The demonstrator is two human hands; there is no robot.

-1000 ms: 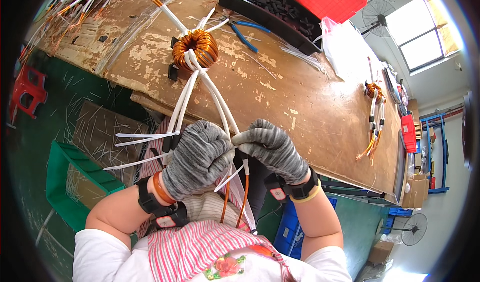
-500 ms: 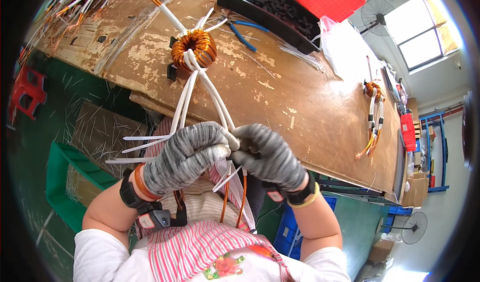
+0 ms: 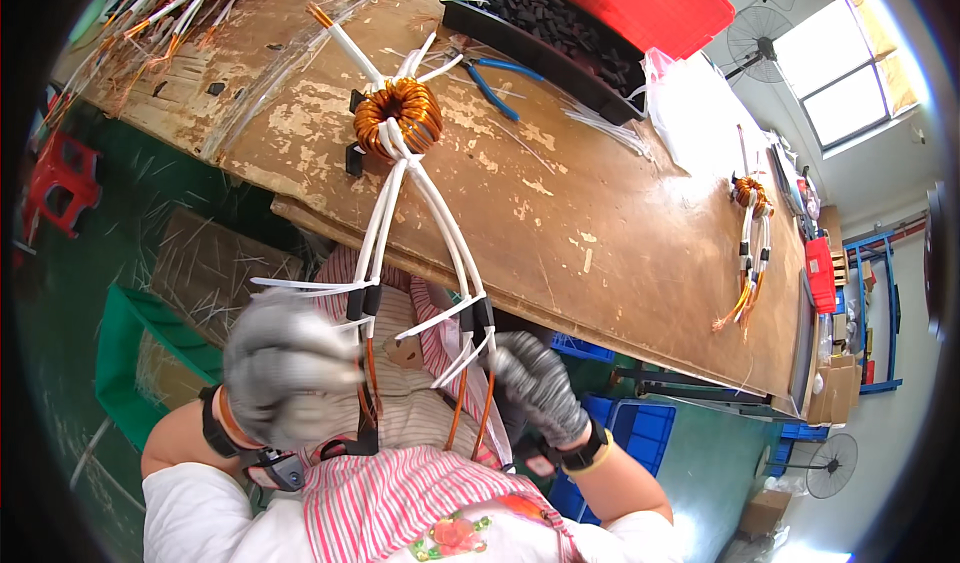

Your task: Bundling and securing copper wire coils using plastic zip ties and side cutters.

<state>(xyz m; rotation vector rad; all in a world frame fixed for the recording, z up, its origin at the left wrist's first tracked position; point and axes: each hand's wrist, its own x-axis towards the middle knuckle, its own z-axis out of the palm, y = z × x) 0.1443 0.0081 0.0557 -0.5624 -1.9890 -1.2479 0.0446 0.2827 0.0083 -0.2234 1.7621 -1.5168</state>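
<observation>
Two gloved hands sit low in the frame, the left hand (image 3: 288,363) closed by the left sleeved lead bundle (image 3: 372,233), the right hand (image 3: 535,383) pinching the right one, both leads running up-frame to the copper toroid coil (image 3: 398,115) on the workbench (image 3: 600,223).

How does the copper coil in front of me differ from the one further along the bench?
The near coil looks larger and lies mid-bench; the far coil looks smaller, near the bench's right end. The near coil's white-sleeved leads hang over the bench edge towards the gloved left hand and right hand; the far coil's leads lie on the bench, untouched. Both are copper-wound rings with sleeved leads.
</observation>
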